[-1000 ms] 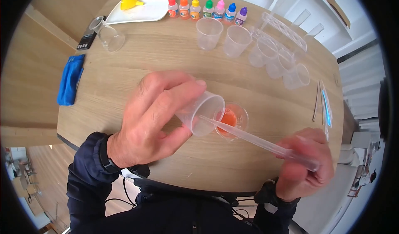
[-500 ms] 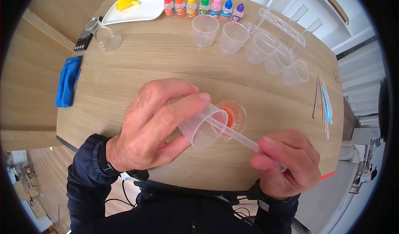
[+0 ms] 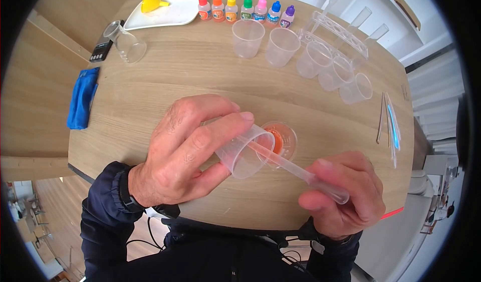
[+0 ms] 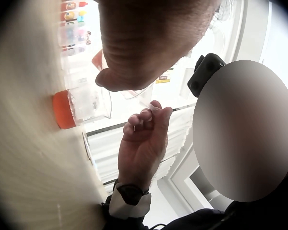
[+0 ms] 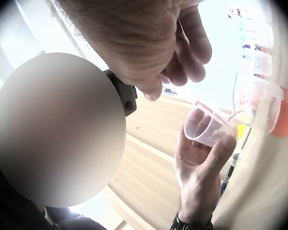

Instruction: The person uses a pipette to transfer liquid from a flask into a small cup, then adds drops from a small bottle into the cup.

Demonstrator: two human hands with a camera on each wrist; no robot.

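Observation:
My left hand grips a clear plastic cup round its side, tilted with its mouth toward the right. A pinkish-orange tint shows low inside it. In my right hand, thumb and fingers pinch a clear plastic pipette near its bulb. The stem slants into the cup's mouth, and reddish-orange liquid shows along it. Just beyond the cup, a clear beaker stands on the table with orange liquid in it. The left wrist view shows this beaker upright from the side, its orange liquid filling the bottom.
Several clear cups stand in an arc behind, before colored dropper bottles and a test tube rack. A white tray bears a yellow funnel. At left are a flask and blue cloth; metal tools lie right.
My right hand has moved left, pushing the pipette deeper into the cup. The cup has tipped a little lower. Reddish-orange liquid has risen in the stem, clear half a second ago.

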